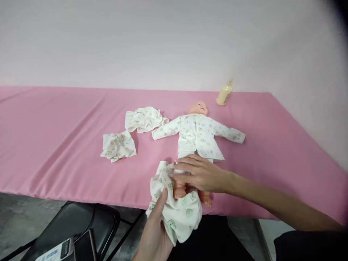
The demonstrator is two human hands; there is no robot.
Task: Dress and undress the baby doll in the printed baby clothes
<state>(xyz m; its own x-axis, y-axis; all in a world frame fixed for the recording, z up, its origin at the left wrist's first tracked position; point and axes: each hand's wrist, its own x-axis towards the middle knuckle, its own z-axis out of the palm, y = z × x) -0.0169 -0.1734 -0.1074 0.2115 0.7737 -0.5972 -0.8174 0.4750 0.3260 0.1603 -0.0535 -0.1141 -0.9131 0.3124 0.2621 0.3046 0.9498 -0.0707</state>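
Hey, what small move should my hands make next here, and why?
I'd probably guide the garment over the doll's foot at its opening: your left hand holds the garment, your right hand is close by, and the other foot lies outside.

On pink cloth-covered table (67,130) before me lay white-jacketed plastic baby doll (205,134) | two crumpled white cloths (118,145) lay left | cream pump bottle (224,95) stood behind, right

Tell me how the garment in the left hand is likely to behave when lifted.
The garment will probably flop rather than hold a shape, since it sags in loose folds over the left hand. It seems light, being just soft-looking cloth. It might catch on the doll's foot, which overlaps its bunched edge in this view.
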